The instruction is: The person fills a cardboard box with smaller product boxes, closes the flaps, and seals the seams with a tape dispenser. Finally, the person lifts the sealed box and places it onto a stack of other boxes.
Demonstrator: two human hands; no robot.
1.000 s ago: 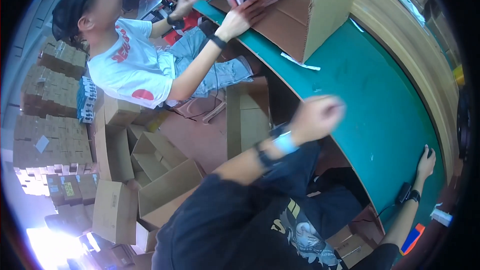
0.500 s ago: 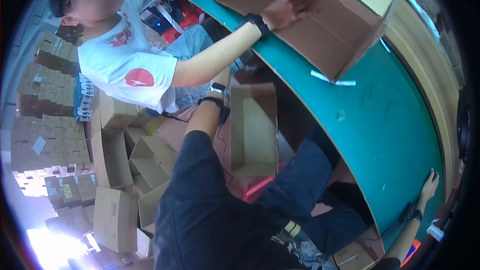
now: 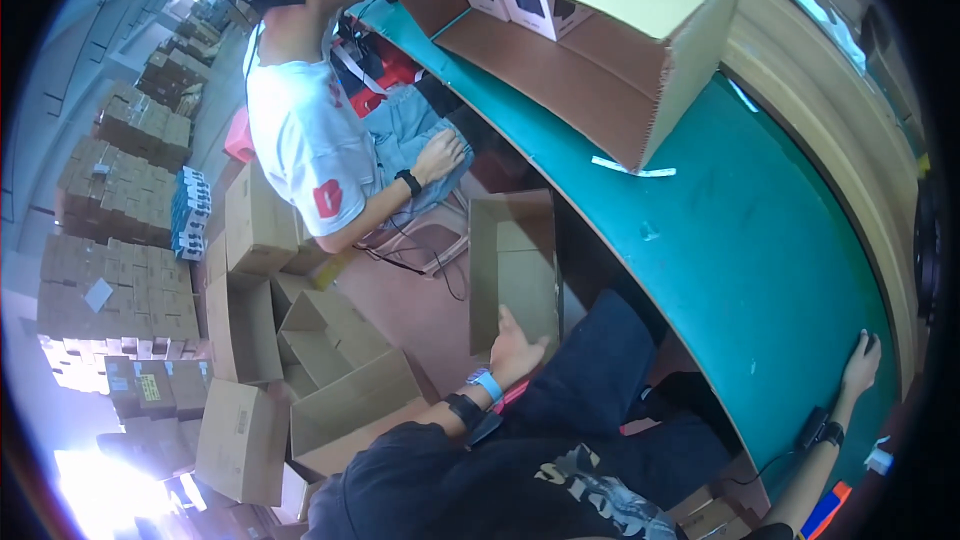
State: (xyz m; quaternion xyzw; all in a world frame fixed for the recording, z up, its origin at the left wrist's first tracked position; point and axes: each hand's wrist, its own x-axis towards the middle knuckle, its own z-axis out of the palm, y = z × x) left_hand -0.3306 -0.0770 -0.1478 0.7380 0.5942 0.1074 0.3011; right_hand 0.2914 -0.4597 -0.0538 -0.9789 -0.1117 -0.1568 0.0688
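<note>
My left hand [image 3: 516, 350] is held over the near end of an open-topped brown cardboard box [image 3: 480, 270], beside my thigh. Its thumb and fingers are apart, with nothing in them; whether it touches the box rim I cannot tell. Far to the right, my right hand [image 3: 861, 365] rests on the green tabletop [image 3: 760, 270] near its outer rim, fingers apart and holding nothing. At the far end of the table a large carton [image 3: 610, 105] lies on its side, its opening toward me. Inside stand white retail boxes [image 3: 535, 10] with dark pictures.
A co-worker in a white shirt [image 3: 300, 120] sits at the far left, one hand [image 3: 440, 155] over the lap. Several open cartons [image 3: 335, 340] crowd the floor at left, with stacked cartons [image 3: 120, 285] behind. A white strip [image 3: 633, 169] lies by the large carton.
My left arm has drawn back from beside the co-worker to the box near my legs. The co-worker's hand has left the large carton. My right hand stays on the tabletop.
</note>
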